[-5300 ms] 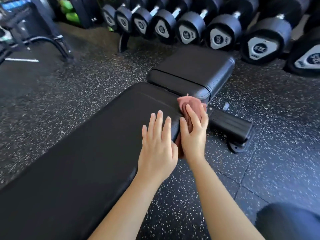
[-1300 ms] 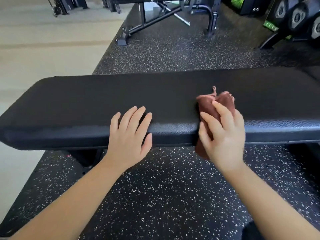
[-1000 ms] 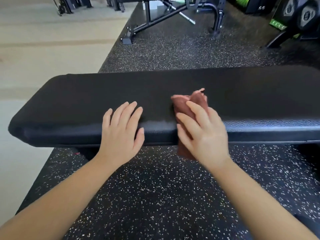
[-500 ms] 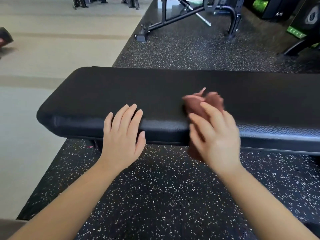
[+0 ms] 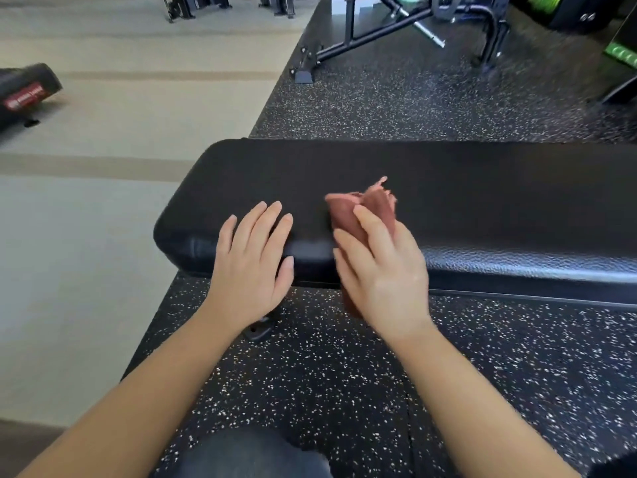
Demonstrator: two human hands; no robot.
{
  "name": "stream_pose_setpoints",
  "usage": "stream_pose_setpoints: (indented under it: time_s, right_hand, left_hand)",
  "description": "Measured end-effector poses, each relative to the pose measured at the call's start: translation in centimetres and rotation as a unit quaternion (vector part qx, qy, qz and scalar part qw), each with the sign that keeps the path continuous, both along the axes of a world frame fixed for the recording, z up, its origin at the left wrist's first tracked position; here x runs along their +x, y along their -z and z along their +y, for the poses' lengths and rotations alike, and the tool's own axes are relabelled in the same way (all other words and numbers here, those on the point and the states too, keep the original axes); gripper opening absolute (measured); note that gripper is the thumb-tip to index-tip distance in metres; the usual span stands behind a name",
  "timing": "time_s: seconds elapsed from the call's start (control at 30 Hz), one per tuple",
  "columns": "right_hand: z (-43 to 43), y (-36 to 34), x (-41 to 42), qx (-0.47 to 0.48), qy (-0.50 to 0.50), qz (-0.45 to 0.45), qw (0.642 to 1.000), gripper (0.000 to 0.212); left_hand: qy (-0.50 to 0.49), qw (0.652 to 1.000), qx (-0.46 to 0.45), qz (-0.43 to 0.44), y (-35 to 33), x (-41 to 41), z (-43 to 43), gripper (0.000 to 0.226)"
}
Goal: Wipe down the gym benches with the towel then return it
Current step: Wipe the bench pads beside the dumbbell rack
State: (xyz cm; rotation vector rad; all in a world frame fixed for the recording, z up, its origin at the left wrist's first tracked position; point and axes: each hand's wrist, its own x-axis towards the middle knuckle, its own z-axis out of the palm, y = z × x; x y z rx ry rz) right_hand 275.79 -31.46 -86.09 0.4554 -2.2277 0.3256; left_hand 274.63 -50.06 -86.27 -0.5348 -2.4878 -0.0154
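A black padded gym bench [image 5: 465, 188] runs across the view from its rounded left end to the right edge. A bunched reddish-brown towel [image 5: 368, 208] lies over the bench's near edge, and my right hand [image 5: 382, 270] presses on it with fingers spread, gripping it. Part of the towel hangs below the pad behind that hand. My left hand [image 5: 255, 263] rests flat on the near edge close to the bench's left end, holding nothing.
Speckled black rubber flooring [image 5: 344, 381] lies under the bench, with pale floor [image 5: 86, 236] to the left. A second bench frame [image 5: 396, 32] stands behind. A black pad with a red label [image 5: 24, 94] sits at far left. My knee [image 5: 255, 453] is below.
The view has shifted so the bench's left end now sits near the middle. My right hand has kept rubbing the towel along the near edge, and my left hand has stayed beside it.
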Motion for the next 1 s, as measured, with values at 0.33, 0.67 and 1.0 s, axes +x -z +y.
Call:
stream_pose_setpoints:
  time_s: [0.33,0.67,1.0]
  right_hand:
    - [-6.5,0.4,-1.0,-0.091,0.097,0.015,0.991,0.026]
    - [-3.2,0.3,-1.2,0.076,-0.055,-0.025,0.995,0.052]
    - [-15.3,-0.1,-2.7,0.002,-0.091,-0.044,0.995,0.029]
  left_hand:
    - [-0.044,0.996,0.078,0.003,0.7,-0.9,-4.9,0.048]
    - [-0.044,0.994,0.1,-0.007,1.2,-1.1,-6.5,0.05]
    - [-0.12,0.982,0.142,-0.019,0.4,-0.5,-12.5,0.052]
